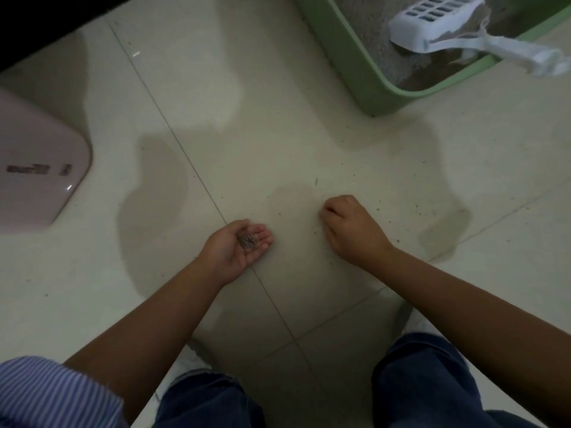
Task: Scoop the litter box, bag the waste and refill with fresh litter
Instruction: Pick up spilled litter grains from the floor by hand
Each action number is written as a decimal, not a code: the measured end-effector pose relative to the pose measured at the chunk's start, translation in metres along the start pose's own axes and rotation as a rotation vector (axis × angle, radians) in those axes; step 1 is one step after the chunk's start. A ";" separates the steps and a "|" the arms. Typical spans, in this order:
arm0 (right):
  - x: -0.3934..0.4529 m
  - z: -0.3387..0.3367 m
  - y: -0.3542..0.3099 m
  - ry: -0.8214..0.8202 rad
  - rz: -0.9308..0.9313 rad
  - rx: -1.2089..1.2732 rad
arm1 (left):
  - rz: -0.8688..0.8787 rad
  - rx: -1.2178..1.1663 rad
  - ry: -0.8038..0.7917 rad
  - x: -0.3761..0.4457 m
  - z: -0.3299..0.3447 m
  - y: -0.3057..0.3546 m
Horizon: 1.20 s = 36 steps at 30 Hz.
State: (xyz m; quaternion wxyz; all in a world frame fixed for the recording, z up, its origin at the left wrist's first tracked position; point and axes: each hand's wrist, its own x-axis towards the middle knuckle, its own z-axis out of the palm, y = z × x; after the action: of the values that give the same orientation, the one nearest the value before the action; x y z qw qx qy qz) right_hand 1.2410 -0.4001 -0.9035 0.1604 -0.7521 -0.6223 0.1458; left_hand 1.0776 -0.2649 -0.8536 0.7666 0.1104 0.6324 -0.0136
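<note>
Left hand (239,245) cupped palm-up, fingers relaxed, cradling spilled litter grains (247,240). Right hand (347,225) curled, fingers pinching at strays on floor tile (278,134). Green litter box (355,63) top right, white scoop (432,23) inside. Likely clean-up stage; next, tipping grains away.

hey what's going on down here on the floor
A person crouches on the tiled floor, picking up spilled litter grains by hand. The left hand is cupped palm up with a small pile of grains in it; the right hand pinches at the floor. The green litter box sits beyond, with the white scoop resting in it.
</note>
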 end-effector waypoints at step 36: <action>0.009 -0.016 -0.027 0.178 0.254 0.302 | -0.045 0.005 -0.086 0.001 0.023 -0.016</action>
State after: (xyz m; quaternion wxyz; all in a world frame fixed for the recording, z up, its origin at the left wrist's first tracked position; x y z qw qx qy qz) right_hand 1.2254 -0.3873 -0.8780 0.3059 -0.8019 -0.4770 0.1893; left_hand 1.0976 -0.2851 -0.8534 0.7922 0.0972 0.6013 -0.0373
